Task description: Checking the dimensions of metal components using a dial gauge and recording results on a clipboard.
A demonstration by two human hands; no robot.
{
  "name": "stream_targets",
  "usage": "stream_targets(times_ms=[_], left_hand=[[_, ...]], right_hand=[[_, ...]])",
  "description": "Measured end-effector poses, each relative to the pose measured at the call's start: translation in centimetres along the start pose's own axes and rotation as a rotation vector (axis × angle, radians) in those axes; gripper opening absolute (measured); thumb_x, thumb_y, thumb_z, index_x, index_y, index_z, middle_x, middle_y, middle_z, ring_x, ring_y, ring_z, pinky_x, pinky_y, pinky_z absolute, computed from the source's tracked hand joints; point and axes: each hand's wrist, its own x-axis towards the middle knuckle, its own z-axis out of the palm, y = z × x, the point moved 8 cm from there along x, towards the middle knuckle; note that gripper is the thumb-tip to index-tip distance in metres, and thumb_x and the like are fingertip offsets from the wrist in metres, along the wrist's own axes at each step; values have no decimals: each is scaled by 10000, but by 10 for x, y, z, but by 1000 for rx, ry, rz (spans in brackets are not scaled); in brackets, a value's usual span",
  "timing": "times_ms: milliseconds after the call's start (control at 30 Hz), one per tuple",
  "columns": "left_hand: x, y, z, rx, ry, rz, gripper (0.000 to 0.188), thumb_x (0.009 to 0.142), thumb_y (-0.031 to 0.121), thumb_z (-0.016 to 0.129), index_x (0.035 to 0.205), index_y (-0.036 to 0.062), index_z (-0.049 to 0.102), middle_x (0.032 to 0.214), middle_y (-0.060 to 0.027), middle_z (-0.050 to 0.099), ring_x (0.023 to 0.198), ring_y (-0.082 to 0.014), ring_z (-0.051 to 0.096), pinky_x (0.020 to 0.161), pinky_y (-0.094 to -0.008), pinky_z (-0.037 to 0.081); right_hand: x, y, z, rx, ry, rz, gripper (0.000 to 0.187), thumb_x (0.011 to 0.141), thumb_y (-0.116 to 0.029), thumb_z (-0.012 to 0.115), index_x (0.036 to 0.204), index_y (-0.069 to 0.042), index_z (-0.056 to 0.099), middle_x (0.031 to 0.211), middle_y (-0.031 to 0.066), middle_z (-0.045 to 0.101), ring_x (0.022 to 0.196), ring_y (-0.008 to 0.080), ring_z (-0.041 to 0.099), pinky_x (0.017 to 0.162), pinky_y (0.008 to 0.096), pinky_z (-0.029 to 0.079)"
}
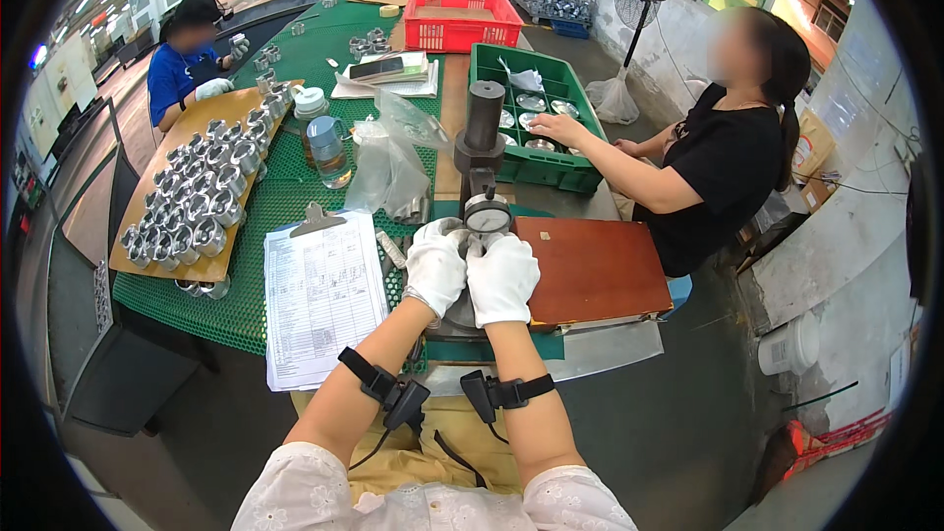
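Both my hands wear white gloves and meet at the base of a dial gauge stand (pixel 483 123). My left hand (pixel 438 262) is closed, its fingers curled in at the left of the round dial gauge (pixel 487 215). Just under the dial, my right hand (pixel 502 277) is closed too, its fingertips close to the left hand's. What lies between the fingers is hidden by the gloves. A clipboard with a filled-in paper form (pixel 324 295) lies left of my hands. To their right is a reddish-brown wooden case (pixel 592 270).
Silvery metal rings cover a wooden board (pixel 258 110) at the left. Behind the clipboard stand a clear bottle (pixel 329 152) and plastic bags (pixel 383 172). A co-worker's hand (pixel 559 128) reaches into a green divided crate (pixel 551 173). Farther back sit a red crate (pixel 462 36) and another worker.
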Motion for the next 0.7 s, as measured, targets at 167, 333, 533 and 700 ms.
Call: stream_targets(times_ms=[167,333,533,700], left_hand=[[2,-1,2,-8,-9,-14,243,770,200,607,972,101,697,1130,-105,601,1087,-300,513,919,-371,422],[2,-4,2,-3,-12,-48,251,770,204,610,984,103,694,1145,-104,599,1094,-296,514,920,-367,422],[-3,0,-1,4,3,21,328,755,206,623,1058,88,660,1209,-141,559,1128,-321,498,956,-389,408],[-12,-5,-31,-115,-176,19,454,689,255,714,1092,64,630,1224,-182,538,1166,-343,481,985,-401,392]], right_hand=[[2,4,1,27,-5,78,281,745,-322,668,679,-50,643,732,107,627,734,280,619,626,406,506],[2,1,-2,8,-12,52,282,752,-337,658,691,-62,650,740,108,631,735,278,624,628,401,502],[0,3,-2,-52,-59,25,328,785,-399,617,734,-79,667,778,112,644,761,281,628,633,414,490],[-9,16,-11,20,-211,85,452,761,-508,628,947,-100,690,870,120,656,841,295,628,724,408,490]])
